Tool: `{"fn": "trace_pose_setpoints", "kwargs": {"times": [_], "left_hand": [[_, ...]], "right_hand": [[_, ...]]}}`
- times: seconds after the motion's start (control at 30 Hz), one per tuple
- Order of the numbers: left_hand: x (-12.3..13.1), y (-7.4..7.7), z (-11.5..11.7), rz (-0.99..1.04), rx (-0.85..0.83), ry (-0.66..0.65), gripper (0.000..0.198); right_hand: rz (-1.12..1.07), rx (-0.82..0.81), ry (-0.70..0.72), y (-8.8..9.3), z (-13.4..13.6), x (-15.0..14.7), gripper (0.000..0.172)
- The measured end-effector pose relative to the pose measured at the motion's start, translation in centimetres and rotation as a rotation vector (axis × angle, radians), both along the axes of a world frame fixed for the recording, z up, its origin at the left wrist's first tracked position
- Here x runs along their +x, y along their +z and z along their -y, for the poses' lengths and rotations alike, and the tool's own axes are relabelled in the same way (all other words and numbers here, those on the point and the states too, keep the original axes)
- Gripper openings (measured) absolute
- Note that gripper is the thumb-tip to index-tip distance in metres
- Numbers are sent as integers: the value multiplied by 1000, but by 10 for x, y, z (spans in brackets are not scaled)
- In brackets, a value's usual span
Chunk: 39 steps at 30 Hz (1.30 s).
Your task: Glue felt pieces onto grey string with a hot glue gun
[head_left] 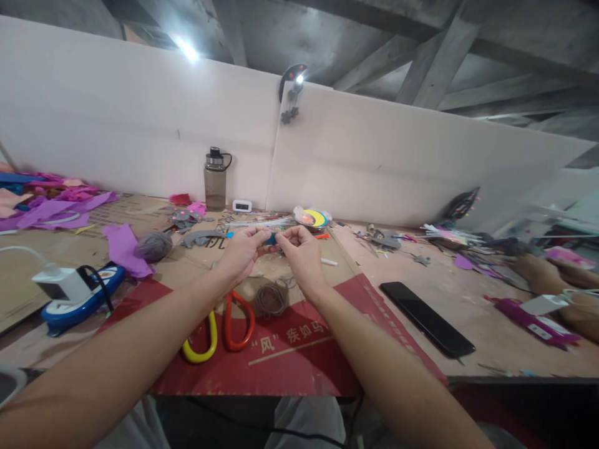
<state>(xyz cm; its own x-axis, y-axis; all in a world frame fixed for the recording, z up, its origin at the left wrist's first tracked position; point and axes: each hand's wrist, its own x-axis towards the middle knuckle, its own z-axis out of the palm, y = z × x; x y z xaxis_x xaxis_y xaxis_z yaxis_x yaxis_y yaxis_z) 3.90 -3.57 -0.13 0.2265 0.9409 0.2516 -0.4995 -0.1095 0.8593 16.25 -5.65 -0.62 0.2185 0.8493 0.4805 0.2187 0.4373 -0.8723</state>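
My left hand point(244, 252) and my right hand point(300, 254) meet over the middle of the cardboard, thumbs and forefingers pinched together. Between their fingertips shows a small blue piece point(271, 239), too small and too covered to name more exactly. Both hands are closed on it. Just below them lies a coil of thin grey-brown cord point(271, 299). Nearer to me rest scissors with one red handle loop point(239, 321) and one yellow loop point(201, 349); my left forearm hides part of them.
On the left are a ball of grey yarn point(154, 246), purple scraps point(124, 249) and a blue power strip point(84, 302). A bottle point(215, 181) stands at the back. To the right lie a phone point(425, 318) and another person's hand point(538, 274) near a magenta power strip point(533, 321).
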Motion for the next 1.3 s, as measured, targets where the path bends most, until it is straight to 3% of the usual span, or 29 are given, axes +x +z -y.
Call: {"fn": "trace_pose_setpoints", "kwargs": {"times": [0.2,0.33,0.57,0.77,1.03,1.3], "left_hand": [[-5,8,2,-126,-121,-65,15],[-10,11,-1,-231,-80,-81,18],[-14,12,-4,-396,-21,-18,27],[-12,11,-1,-552,78,105,19],[-12,5,-7,-422,42,136,15],[-10,3,-8,-251,-63,94,11]], "right_hand": [[-25,-93,15,3,-4,8,20],[11,-106,-14,5,-4,13,18],[178,-70,-6,7,2,16,18],[300,-21,-37,1,0,15,20],[286,144,-12,-4,1,11,16],[378,121,-56,-3,-1,13,13]]}}
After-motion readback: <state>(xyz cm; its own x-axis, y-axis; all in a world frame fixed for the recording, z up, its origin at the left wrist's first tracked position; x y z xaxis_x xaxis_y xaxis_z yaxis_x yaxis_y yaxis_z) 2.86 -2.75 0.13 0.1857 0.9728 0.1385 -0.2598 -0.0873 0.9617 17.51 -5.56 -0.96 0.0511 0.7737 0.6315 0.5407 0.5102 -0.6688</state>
